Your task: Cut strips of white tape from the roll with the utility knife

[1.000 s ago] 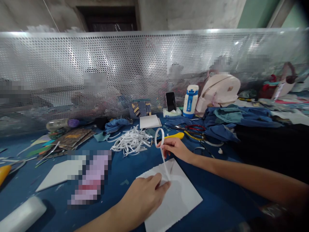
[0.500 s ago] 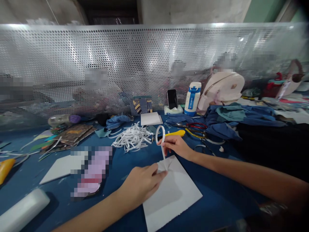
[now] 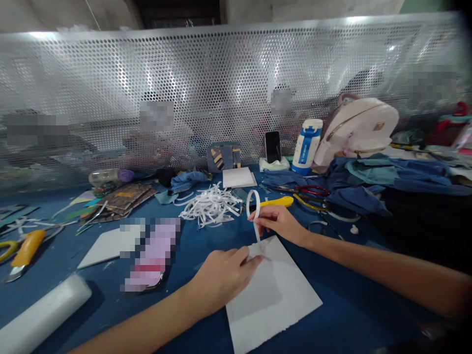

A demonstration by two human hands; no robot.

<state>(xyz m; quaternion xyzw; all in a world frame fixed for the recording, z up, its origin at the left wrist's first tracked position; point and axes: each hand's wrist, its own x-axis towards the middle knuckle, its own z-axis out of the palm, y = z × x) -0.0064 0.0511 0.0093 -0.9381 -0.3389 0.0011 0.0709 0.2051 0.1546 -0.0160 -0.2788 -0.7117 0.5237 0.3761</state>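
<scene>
My left hand (image 3: 224,275) rests at the upper left edge of a white sheet (image 3: 283,307), fingers curled and one digit stretched over its top corner. A narrow white strip (image 3: 257,232) rises from that corner and curls into a loop. My right hand (image 3: 280,222) pinches this strip just above the sheet, fingertips closed together. Whether the strip's lower end is fixed to the sheet cannot be made out. Behind my hands lies a heap of cut white strips (image 3: 211,205). A yellow handle (image 3: 276,202) lies just beyond my right fingers.
A purple phone (image 3: 157,255) and a white board (image 3: 106,246) lie to the left, near a yellow-handled cutter (image 3: 29,248). Scissors (image 3: 313,190), blue cloth (image 3: 357,187), a bottle (image 3: 307,147) and a backpack (image 3: 363,130) stand rightward. Perforated metal (image 3: 206,73) screens the back.
The camera view has shifted slightly left, so things appear farther right. Both hands keep nearly the same places on the sheet and strip.
</scene>
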